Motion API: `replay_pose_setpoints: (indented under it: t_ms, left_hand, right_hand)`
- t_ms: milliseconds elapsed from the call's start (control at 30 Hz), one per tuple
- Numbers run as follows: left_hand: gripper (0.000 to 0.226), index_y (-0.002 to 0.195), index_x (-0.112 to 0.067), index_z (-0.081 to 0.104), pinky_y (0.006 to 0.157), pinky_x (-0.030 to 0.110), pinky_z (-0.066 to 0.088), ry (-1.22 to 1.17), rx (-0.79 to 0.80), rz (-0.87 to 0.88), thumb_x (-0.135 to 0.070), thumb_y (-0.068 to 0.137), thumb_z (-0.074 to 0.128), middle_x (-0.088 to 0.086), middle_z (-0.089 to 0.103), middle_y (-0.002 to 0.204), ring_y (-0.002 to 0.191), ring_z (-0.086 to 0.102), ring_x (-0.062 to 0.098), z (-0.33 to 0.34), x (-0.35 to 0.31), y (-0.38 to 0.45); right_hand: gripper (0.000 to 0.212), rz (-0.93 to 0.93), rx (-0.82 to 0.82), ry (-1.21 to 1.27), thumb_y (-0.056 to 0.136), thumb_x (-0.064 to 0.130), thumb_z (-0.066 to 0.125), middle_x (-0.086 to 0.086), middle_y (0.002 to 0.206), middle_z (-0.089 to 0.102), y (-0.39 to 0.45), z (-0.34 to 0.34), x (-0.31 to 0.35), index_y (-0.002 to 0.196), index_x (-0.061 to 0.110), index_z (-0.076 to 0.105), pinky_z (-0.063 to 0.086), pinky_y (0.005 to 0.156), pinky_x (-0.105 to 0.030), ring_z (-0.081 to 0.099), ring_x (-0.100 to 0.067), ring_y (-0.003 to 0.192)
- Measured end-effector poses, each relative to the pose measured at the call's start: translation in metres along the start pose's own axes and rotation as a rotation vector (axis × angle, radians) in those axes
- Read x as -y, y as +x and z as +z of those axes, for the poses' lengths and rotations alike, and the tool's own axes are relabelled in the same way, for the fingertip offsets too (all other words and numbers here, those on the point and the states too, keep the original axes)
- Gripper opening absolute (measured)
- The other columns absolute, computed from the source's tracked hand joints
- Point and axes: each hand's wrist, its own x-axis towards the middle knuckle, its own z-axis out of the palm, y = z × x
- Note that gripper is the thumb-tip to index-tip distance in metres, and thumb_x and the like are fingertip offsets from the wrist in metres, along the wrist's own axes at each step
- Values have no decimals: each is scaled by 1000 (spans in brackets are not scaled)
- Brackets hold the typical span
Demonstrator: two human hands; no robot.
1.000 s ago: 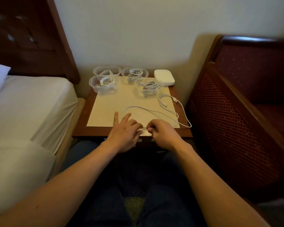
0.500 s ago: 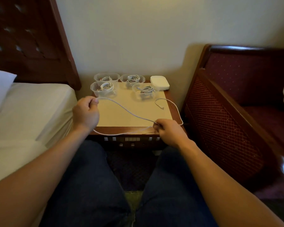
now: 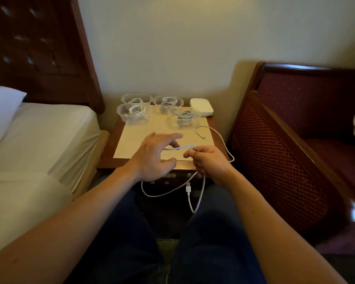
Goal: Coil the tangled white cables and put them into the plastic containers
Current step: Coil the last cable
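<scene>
**Q:** Where is the cable, and why do you hold it this way?

**A:** The white cable point(image 3: 193, 196) runs through your right hand point(image 3: 210, 163), whose grip is curled and pinching a bend of it just above the near edge of the table point(image 3: 107, 162). From there two slack loops hang below that edge, between your knees, and a plug point(image 3: 188, 189) dangles among them. The far end point(image 3: 203, 137) lies on the cream mat point(image 3: 135, 140), right of your hand. Holding one fixed point lets the slack fall free, which probably helps you gather even turns.

**Q:** And your left hand?

**A:** Your left hand point(image 3: 152, 158) hovers over the near edge of the table with its grip spread, thumb and fingers apart. A strand passes between them toward your right hand; whether it touches them cannot be told. It seems placed to catch the next turn.

**Q:** How will the cable handle?

**A:** It is thin, smooth and limp, so it sags in curves and will likely spring out of a loose coil.

**Q:** Where does it go?

**A:** At the far edge of the table stand four clear plastic containers point(image 3: 133, 113), shallow and round-cornered, each already holding a coil. Right of them sits a white lidded box point(image 3: 201, 106), opaque; its contents cannot be seen, though it may be meant for this cable.
</scene>
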Motion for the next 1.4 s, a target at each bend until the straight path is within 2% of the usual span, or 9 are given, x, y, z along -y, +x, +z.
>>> replay_pose_setpoints:
  t_ms: [133,267,433,733,800,933,1067,1233,1400]
  left_hand:
    - [71,148,-35,49,122,48,12,77,94,-37,-58,81,45,-16,44,152,148,24,9,-13,2,1]
    - [62,131,-37,65,107,48,41,105,40,-205,-75,92,38,-18,61,134,126,53,9,-12,-7,7]
    - [21,104,-26,76,80,32,53,-22,155,-279,-30,102,55,-13,72,88,87,64,5,-4,-11,7]
    - [26,98,-23,66,76,35,45,-139,-296,-637,-22,105,41,4,68,110,95,59,22,-8,26,13]
    - [24,123,-23,61,95,43,46,86,-232,-542,-20,103,48,2,61,129,118,55,26,0,22,8]
    - [68,151,-30,44,123,52,8,164,39,-72,2,91,55,-7,39,158,151,23,17,4,1,3]
    - [39,111,-22,76,99,25,47,-352,102,-128,7,94,55,-10,75,108,105,65,1,-1,-17,-1]
    - [29,106,-11,75,61,16,45,-599,-111,-319,4,100,51,5,73,91,64,53,14,-2,-17,4]
    - [26,111,-5,73,57,5,39,-605,-218,-417,1,102,49,5,70,90,53,54,-4,13,-16,12]
  right_hand:
    - [26,42,-46,-170,106,19,50,1,56,43,-1,-1,-5,94,8,71,39,43,-24,39,-12,46]
    - [21,-19,-109,-403,103,21,55,2,75,64,5,8,0,99,14,74,45,54,-18,58,-13,67]
    - [17,-73,-137,-481,100,23,59,1,80,69,10,12,2,96,20,75,45,57,-22,63,-15,74]
    - [20,89,302,145,104,18,53,-3,59,50,-11,6,-4,94,5,64,44,50,-28,43,-13,42]
    - [22,86,331,153,106,19,50,-2,59,49,-12,11,-1,95,6,64,42,48,-27,40,-11,41]
    - [26,78,298,305,107,20,45,1,55,43,-15,17,1,96,4,62,33,41,-22,30,-7,36]
    - [26,83,381,463,107,20,42,4,52,42,-23,12,0,94,6,60,35,42,-21,32,-5,35]
    - [28,84,569,492,106,23,43,-2,57,56,-37,12,-12,91,7,60,52,60,-32,55,-14,48]
    - [25,58,732,529,106,20,40,-5,67,66,-43,24,-13,100,6,60,57,72,-36,70,-23,70]
